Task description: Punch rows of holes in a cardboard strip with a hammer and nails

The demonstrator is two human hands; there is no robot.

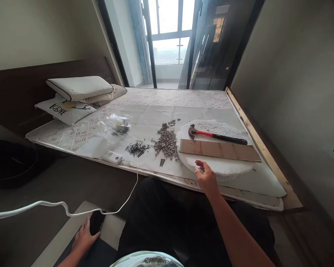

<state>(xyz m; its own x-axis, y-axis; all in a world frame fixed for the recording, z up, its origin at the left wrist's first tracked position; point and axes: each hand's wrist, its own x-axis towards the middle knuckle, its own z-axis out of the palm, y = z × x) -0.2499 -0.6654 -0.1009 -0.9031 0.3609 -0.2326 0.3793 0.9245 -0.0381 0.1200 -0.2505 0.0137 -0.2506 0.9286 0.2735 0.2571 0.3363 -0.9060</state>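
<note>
At the lower left, my left hand (85,237) closes around the near edge of a flat black phone (97,221), low beside the bed. My right hand (206,177) hovers at the near edge of a round white foam slab (228,167), fingers apart and nothing in them. On the slab lie a brown strip of board (219,150) with small holes at its left end and, behind it, a claw hammer (211,135) with a red and black handle. Left of the slab are a pile of small grey pieces (166,142), a heap of dark nails (137,148) and a few separate nails (162,162).
A white power strip (113,157) sits at the mattress edge, its cable (133,189) hanging across the floor side. Behind it lies a clear plastic bag (117,126). Pillows (79,89) are stacked at the left; a wooden rail (256,137) borders the right side.
</note>
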